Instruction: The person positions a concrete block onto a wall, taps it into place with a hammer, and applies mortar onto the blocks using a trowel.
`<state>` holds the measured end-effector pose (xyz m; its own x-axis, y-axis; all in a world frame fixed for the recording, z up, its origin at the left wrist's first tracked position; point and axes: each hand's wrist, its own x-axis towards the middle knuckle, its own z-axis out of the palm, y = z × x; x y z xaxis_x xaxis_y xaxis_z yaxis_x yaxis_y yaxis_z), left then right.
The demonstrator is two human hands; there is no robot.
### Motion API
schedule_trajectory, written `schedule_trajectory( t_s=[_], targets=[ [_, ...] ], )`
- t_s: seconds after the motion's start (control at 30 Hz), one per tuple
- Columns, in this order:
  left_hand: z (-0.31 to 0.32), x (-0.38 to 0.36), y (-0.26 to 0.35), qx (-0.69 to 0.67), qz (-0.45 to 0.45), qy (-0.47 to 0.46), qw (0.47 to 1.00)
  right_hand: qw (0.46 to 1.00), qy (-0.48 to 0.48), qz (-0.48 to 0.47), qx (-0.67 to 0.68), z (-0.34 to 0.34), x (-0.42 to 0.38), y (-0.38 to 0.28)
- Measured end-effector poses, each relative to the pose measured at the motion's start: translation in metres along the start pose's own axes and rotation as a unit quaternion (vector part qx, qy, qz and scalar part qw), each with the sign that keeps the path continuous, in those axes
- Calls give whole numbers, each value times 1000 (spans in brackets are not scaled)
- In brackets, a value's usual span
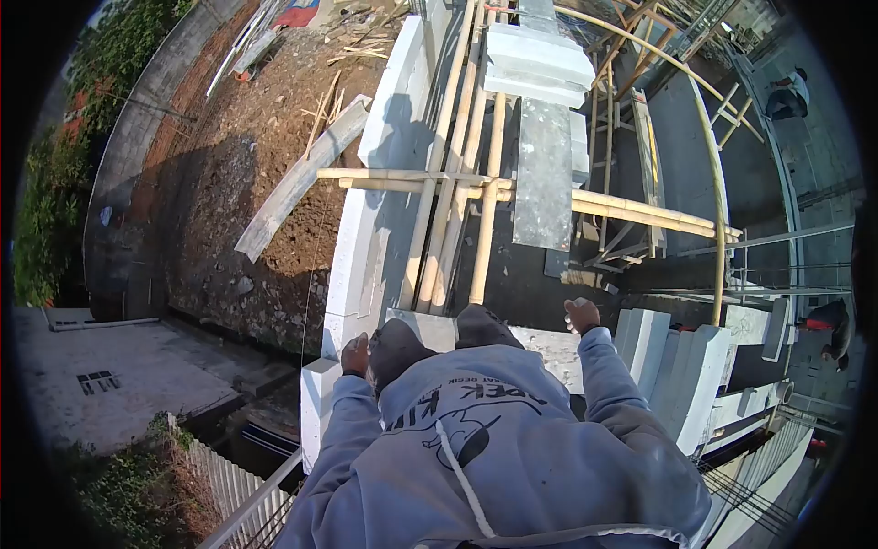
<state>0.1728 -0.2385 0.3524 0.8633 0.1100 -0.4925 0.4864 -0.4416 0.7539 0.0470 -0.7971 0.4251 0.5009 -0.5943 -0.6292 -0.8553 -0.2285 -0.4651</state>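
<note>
My left hand (355,355) hangs beside my left knee, near the top of the white block wall (377,206); its fingers look curled, with nothing visible in them. My right hand (582,316) is held out past my right knee, loosely closed, and no object shows in it. Below that hand lies a pale block surface (547,352), with upright white blocks (643,343) to its right. Between my knees and the far blocks run long bamboo poles (446,206), crossed by horizontal bamboo poles (631,212).
A grey plank (541,174) extends ahead toward stacked white blocks (538,62). Left of the wall is a drop to bare soil (215,197) with a leaning board (306,174). Far below on the right are two people (788,96). A bamboo pole (719,247) stands at right.
</note>
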Motion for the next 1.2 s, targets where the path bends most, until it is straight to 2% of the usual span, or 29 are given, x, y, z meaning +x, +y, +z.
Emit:
schedule_trajectory(
  t_s=[0.03,0.07,0.1,0.17,0.2,0.23,0.3,0.37,0.43,0.53,0.57,0.6,0.7,0.73,0.83,0.87,0.9,0.93,0.97,1.03,1.1,1.13,1.2],
  targets=[
    [-6,7,1,-1,-13,-7,1000,999,9,34,22,-8,-1,-4],
    [-14,11,7,-12,-50,-23,998,999,47,15,9,1,23,28],
    [-20,21,2,-25,-40,-15,999,999,43,12,7,7,31,44],
    [-31,33,8,-54,-123,-10,991,999,38,14,4,15,31,69],
    [-40,48,-2,-93,-123,-39,987,999,22,32,26,9,1,48],
    [-45,63,-12,-133,-125,-70,981,999,39,15,-3,26,12,75],
    [-33,69,11,-50,-118,-91,988,998,28,30,-49,61,25,125],
    [-5,61,59,34,-116,-108,987,995,0,61,-74,76,11,135],
    [20,69,92,144,-95,-152,973,992,-35,119,18,69,-1,125],
    [48,103,130,162,-59,-204,964,976,-30,195,90,49,-20,77],
    [55,118,140,148,-38,-206,967,971,-24,217,102,47,-15,82],
    [61,133,148,134,-18,-208,969,986,-8,165,30,73,29,138],
    [64,169,173,57,1,-201,978,984,-42,166,56,63,61,96],
    [62,185,185,27,5,-198,980,970,-23,208,123,44,39,25],
    [44,248,165,38,-10,-181,983,989,-33,134,59,33,73,-47],
    [32,265,163,106,-23,-184,977,992,-18,112,56,22,68,-88],
    [22,304,135,165,-16,-195,967,995,-1,86,60,12,64,-132],
    [19,293,159,105,-56,-154,981,994,23,57,85,4,73,-157],
    [12,272,193,47,-96,-113,988,992,46,30,112,-1,79,-176],
    [6,309,163,87,-86,-125,985,986,66,15,150,1,76,-194],
    [9,323,170,114,-69,-145,980,983,68,14,169,-7,80,-213],
    [17,326,172,68,-88,-121,986,990,72,11,123,-9,79,-217],
    [33,337,177,43,-88,-138,986,994,35,64,78,-10,81,-221]
  ],
)
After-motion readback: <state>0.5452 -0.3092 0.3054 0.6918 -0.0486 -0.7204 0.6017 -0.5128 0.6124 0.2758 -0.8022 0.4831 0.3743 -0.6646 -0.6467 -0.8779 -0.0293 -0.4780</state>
